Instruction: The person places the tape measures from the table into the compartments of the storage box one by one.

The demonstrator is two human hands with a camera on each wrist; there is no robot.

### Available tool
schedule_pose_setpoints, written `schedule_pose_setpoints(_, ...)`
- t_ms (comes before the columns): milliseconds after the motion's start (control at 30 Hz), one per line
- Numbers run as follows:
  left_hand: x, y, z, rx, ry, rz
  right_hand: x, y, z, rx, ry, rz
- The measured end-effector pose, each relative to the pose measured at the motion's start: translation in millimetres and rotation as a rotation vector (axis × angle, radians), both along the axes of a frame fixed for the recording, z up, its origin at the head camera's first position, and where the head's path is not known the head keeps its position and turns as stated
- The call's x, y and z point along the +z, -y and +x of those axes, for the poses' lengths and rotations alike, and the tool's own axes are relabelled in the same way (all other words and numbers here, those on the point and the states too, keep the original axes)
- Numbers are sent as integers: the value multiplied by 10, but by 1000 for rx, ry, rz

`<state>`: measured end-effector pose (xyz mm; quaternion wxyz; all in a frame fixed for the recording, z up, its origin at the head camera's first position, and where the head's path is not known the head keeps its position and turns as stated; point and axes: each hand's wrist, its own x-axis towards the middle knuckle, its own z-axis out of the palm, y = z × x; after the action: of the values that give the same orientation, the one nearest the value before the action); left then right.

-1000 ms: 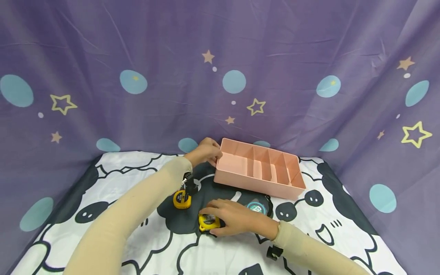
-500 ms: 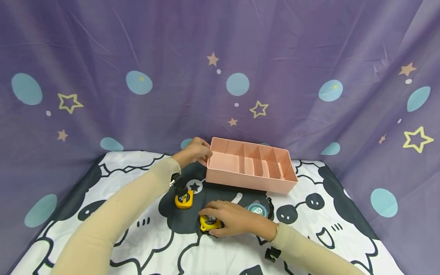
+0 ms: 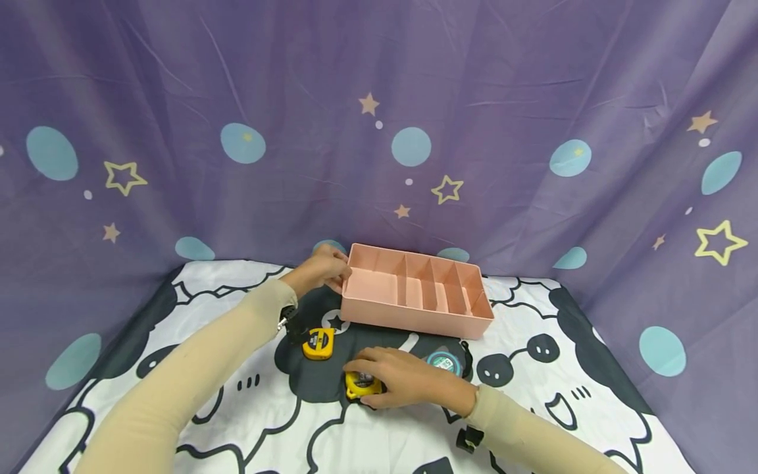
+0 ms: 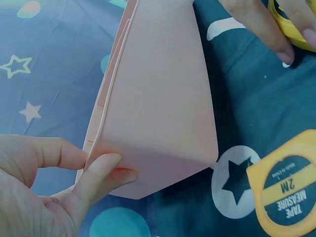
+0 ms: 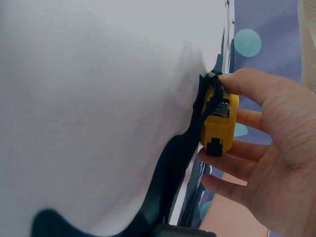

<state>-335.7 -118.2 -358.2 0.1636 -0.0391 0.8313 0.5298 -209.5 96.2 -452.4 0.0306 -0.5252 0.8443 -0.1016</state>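
My left hand pinches the left end wall of a pink divided organizer box, thumb outside and fingers over the rim in the left wrist view. The box stands at the back of the cloth. My right hand grips a yellow tape measure with a black strap, thumb on one side and fingers on the other in the right wrist view. A second yellow tape measure, marked 2M, lies to its left. Behind the right hand lies a teal-ringed tape measure, partly hidden by the wrist.
A white cloth with black cartoon drawings covers the table. Behind the box hangs a purple curtain with stars and blue ovals. The box has several compartments split by thin dividers.
My left hand has moved the pink box to the left and slightly nearer. The right hand and the tape measures have stayed in nearly the same place.
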Motion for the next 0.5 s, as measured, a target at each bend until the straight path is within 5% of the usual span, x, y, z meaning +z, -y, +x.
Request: schedule_pose_setpoints(500, -126, 135, 29, 31, 11, 16, -4, 31, -8, 8, 11, 9)
